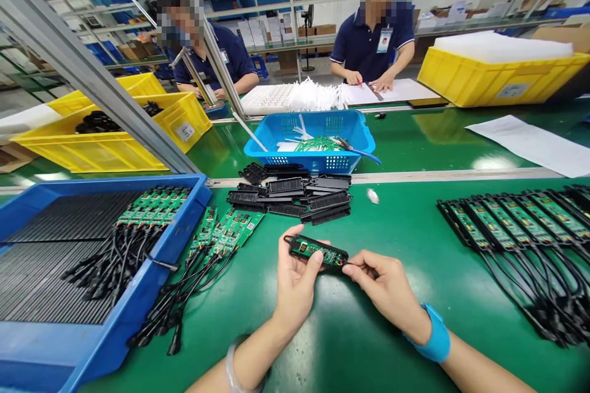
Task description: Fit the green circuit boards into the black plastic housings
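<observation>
Over the green bench, my left hand (pixel 295 285) grips a narrow black plastic housing (pixel 292 242), its thumb pressed on top. Inside the housing lies a green circuit board (pixel 317 252) with a small two-digit display. At the housing's right end, the fingertips of my right hand (pixel 389 285) pinch the black cable where its coloured wires meet the board; most of the cable is hidden. Beyond my hands is a pile of empty black housings (pixel 288 187). Loose circuit boards with cables (pixel 230 233) lie to the left.
On the left stands a blue tray (pixel 110 325) with more cabled boards. Housings fitted with boards (pixel 511 221) are lined up at right. A blue basket (pixel 308 126) holds white and green strips and a tool. Two people work across the bench near yellow bins (pixel 498 77).
</observation>
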The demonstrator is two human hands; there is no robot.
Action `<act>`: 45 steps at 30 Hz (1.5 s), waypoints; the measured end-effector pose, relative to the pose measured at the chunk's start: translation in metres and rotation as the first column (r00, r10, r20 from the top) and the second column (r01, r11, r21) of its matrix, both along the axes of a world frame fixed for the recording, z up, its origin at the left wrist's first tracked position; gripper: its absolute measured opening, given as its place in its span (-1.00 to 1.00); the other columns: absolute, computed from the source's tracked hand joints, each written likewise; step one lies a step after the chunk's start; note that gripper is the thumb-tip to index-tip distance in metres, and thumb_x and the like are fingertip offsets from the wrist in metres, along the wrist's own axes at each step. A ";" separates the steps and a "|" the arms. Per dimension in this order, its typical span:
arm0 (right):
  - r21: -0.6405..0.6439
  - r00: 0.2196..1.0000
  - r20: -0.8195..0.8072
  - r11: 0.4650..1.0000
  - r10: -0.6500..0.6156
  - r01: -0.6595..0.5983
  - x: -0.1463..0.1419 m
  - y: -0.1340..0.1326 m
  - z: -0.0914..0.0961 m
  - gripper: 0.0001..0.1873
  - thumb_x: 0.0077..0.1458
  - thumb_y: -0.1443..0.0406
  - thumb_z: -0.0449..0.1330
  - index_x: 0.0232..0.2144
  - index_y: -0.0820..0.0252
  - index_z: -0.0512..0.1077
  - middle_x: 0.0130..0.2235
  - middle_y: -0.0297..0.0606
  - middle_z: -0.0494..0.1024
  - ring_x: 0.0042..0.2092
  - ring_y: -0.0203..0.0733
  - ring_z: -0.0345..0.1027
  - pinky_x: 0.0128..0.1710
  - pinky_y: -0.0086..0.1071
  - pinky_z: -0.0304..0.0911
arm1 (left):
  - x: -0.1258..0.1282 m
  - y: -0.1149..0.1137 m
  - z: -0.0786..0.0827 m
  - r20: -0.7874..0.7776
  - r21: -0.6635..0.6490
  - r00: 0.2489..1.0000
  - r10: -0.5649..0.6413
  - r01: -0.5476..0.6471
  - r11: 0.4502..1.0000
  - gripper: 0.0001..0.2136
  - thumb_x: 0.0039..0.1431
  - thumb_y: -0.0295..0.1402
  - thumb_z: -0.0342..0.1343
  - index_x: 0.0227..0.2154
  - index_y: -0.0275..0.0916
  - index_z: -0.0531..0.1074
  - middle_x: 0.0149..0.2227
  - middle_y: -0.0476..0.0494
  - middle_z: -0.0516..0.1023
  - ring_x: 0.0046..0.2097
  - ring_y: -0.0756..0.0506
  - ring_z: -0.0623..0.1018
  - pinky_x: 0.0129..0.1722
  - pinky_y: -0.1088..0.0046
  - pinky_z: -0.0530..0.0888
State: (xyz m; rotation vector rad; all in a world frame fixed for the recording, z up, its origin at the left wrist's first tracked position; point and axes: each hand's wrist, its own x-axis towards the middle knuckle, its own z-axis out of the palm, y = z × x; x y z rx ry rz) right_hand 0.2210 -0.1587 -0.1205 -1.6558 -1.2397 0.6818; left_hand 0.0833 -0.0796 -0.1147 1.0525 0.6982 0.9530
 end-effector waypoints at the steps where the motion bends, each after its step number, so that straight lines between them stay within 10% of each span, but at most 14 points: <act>1: -0.005 1.000 -0.019 1.000 0.011 -0.011 0.000 0.000 0.001 -0.69 0.13 0.13 0.13 -0.51 0.21 0.48 -0.59 -0.35 0.39 -0.54 -0.32 0.17 -0.57 -0.47 0.08 | 0.000 0.000 0.000 0.003 0.002 1.000 0.006 -0.006 1.000 -0.52 0.10 -0.32 0.18 0.02 -0.11 0.08 -0.25 -0.09 0.55 -0.20 -0.09 0.57 -0.17 0.33 0.49; 17: -0.064 0.987 -0.131 0.993 0.090 -0.100 0.004 0.001 -0.001 -0.54 0.17 0.09 0.07 -0.62 0.25 0.46 -0.56 -0.31 0.39 -0.55 -0.34 0.21 -0.55 -0.45 0.13 | -0.003 -0.005 0.002 -0.040 0.136 0.997 0.064 -0.058 0.989 -0.59 0.12 -0.36 0.16 -0.03 -0.13 0.11 -0.24 -0.10 0.59 -0.17 -0.10 0.58 -0.09 0.29 0.45; 23: -0.038 0.974 -0.162 0.986 0.157 -0.165 0.004 0.002 0.004 -0.71 0.20 0.15 0.04 -0.20 0.20 0.43 -0.51 -0.41 0.36 -0.55 -0.37 0.15 -0.55 -0.49 0.11 | -0.004 -0.004 0.002 -0.034 0.107 0.998 0.046 -0.043 0.993 -0.57 0.10 -0.33 0.18 -0.02 -0.14 0.13 -0.25 -0.11 0.59 -0.13 -0.11 0.56 -0.09 0.32 0.45; 31: -0.082 0.963 -0.115 0.964 0.243 -0.253 0.001 0.000 0.008 -0.76 0.24 0.18 0.00 -0.43 0.16 0.28 -0.53 -0.42 0.40 -0.50 -0.34 0.29 -0.49 -0.49 0.18 | -0.003 0.003 0.003 -0.029 -0.044 0.997 -0.066 0.065 0.997 -0.51 0.09 -0.35 0.16 0.04 -0.11 0.10 -0.22 -0.08 0.55 -0.28 -0.04 0.52 -0.24 0.42 0.46; 38: 0.171 0.951 0.271 0.965 0.150 -0.201 0.005 -0.003 0.004 -0.81 0.23 0.30 0.03 -0.16 0.14 0.42 -0.34 -0.26 0.47 -0.35 -0.27 0.36 -0.37 -0.42 0.29 | -0.005 0.012 0.004 -0.102 -0.323 0.914 -0.393 0.343 0.882 -0.36 -0.13 -0.56 0.13 0.11 -0.20 0.22 -0.35 -0.02 0.48 -0.41 0.03 0.41 -0.47 0.57 0.31; 45: 0.260 0.703 0.708 0.903 0.061 -0.341 0.007 -0.003 0.000 -0.76 0.23 0.41 0.01 -0.15 0.19 0.44 -0.34 -0.21 0.47 -0.37 -0.28 0.34 -0.41 -0.42 0.26 | -0.004 0.003 -0.008 -0.160 -0.301 0.809 -0.565 0.505 0.809 -0.28 -0.25 -0.63 0.10 0.12 -0.19 0.27 -0.29 -0.03 0.45 -0.34 0.01 0.41 -0.42 0.56 0.27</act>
